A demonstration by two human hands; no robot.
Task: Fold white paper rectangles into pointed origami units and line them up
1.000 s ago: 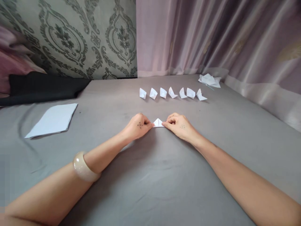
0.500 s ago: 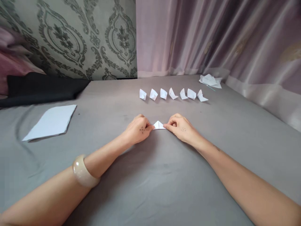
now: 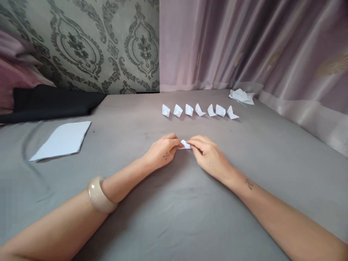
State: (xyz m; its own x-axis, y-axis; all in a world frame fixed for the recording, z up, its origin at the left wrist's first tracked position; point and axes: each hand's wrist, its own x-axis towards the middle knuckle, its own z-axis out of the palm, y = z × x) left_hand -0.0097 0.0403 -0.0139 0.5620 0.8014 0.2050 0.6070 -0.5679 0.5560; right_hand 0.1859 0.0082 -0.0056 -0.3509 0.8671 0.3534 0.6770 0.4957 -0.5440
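Observation:
A small folded piece of white paper [image 3: 185, 145] sits low over the grey cloth between my two hands, its top coming to a blunt point. My left hand [image 3: 164, 149] pinches its left end. On the other side my right hand [image 3: 205, 150] has its thumb and fingers closed on the right end and upper part. Fingertips cover both ends of the paper. Beyond the hands stands a row of several small folded white paper pieces [image 3: 189, 110].
A stack of white paper sheets [image 3: 63, 140] lies at the left on the grey cloth [image 3: 174, 217]. Behind it is a black cloth [image 3: 54, 103]. More folded white paper [image 3: 241, 95] rests at the back right, near the curtain [image 3: 217, 43].
My right fingers have shifted inward onto the folded paper, covering more of its upper right side. My left fingertips also reach further over it. The view has shifted slightly.

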